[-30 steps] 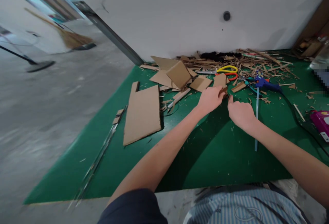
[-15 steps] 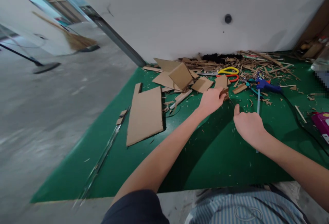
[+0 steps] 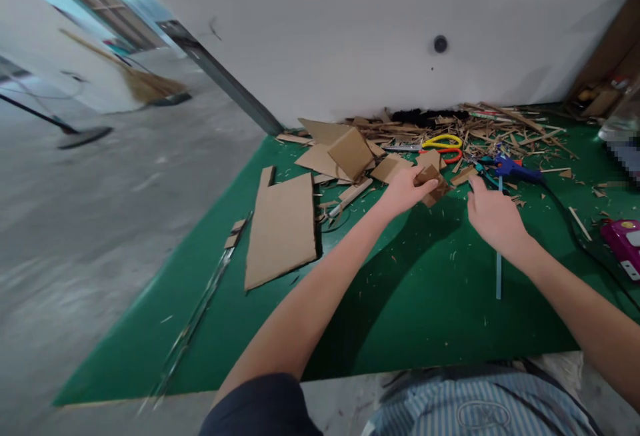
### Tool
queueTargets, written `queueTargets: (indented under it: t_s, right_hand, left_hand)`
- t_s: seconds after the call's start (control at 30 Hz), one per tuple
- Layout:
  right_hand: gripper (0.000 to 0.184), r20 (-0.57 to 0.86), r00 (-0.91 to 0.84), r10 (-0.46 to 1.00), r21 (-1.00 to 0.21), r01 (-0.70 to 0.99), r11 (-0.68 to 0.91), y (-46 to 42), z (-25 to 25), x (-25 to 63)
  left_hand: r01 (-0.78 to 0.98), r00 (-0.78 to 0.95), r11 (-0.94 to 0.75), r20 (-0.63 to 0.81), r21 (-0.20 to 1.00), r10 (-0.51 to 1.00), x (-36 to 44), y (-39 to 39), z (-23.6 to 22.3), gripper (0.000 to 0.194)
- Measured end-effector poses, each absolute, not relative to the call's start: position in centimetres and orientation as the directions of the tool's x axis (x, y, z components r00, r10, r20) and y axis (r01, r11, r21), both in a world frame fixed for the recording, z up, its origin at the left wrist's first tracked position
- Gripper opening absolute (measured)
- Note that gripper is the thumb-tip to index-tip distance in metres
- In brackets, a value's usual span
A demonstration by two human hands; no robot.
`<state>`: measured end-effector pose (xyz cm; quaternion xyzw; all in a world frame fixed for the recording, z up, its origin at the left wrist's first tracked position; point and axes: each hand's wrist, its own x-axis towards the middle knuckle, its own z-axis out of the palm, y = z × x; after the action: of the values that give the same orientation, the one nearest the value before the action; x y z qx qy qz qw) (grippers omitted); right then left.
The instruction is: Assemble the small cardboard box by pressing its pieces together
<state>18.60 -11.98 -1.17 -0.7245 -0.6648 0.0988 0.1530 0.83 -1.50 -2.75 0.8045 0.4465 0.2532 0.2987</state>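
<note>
- At the far middle of the green mat (image 3: pixel 410 289), the left hand (image 3: pixel 403 189) pinches a small brown cardboard piece (image 3: pixel 433 183) between thumb and fingers, the piece lifted just off the mat and tilted.
- The right hand (image 3: pixel 493 213) hovers just beside that piece without touching it — fingers loosely curled, index finger stretched forward, nothing in its grip.
- Under the right wrist a thin pale-blue stick (image 3: pixel 499 273) lies on the mat, running toward the person.
- Just beyond the right hand lies a blue glue gun (image 3: pixel 515 169), its black cord (image 3: pixel 575 236) trailing off to the right.
- Behind the cardboard piece sit scissors with yellow and orange handles (image 3: pixel 445 146), among a heap of cardboard strips and offcuts (image 3: pixel 500 126) along the white wall (image 3: pixel 350 36).
- Left of the left hand stand a folded cardboard box shape (image 3: pixel 350 153) and flat scraps; whether anything is inside the box shape cannot be told.
- Further left a large flat cardboard sheet (image 3: pixel 283 226) lies on the mat, and a clear ruler (image 3: pixel 200 316) rests near the mat's left edge.
- At the right edge lies a pink device (image 3: pixel 625 243); its white label is too small to read.
- In the far right corner a clear container (image 3: pixel 617 123) stands — its contents cannot be made out.
- A broom (image 3: pixel 140 83) lies on the grey floor (image 3: pixel 100 223) to the left.
- The writing on the striped shirt (image 3: pixel 480 409) at the bottom is not legible.
</note>
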Motion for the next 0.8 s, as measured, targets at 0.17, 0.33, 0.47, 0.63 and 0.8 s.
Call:
queueTargets:
  t_s: [0.17, 0.33, 0.47, 0.63, 0.8]
  right_hand:
    - [0.028, -0.016, 0.176, 0.984, -0.972, 0.228, -0.057, -10.2, -2.2, 19.6]
    - [0.033, 0.023, 0.16, 0.987, -0.988, 0.153, -0.002, -9.9, -2.8, 19.5]
    - [0.024, 0.08, 0.203, 0.976, -0.984, 0.175, 0.044, -9.5, -3.9, 19.9]
    - [0.018, -0.01, 0.233, 0.972, -1.0, -0.002, -0.01, -9.4, -3.8, 19.4]
    - [0.02, -0.04, 0.252, 0.967, -0.977, -0.214, 0.015, -9.5, -3.2, 18.4]
  left_hand:
    - [0.172, 0.487, -0.08, -0.014, 0.982, 0.873, 1.6, -2.5, -2.9, 0.038]
    - [0.119, 0.465, 0.045, -0.095, 0.992, 0.88, 2.3, -3.3, -2.7, 0.033]
    - [0.063, 0.478, 0.059, -0.082, 0.996, 0.875, 2.4, -3.4, -2.8, 0.032]
    - [0.019, 0.507, 0.051, -0.054, 0.998, 0.86, 2.4, -3.3, -3.1, 0.033]
    - [-0.032, 0.524, 0.056, -0.031, 0.998, 0.851, 2.4, -3.2, -3.2, 0.042]
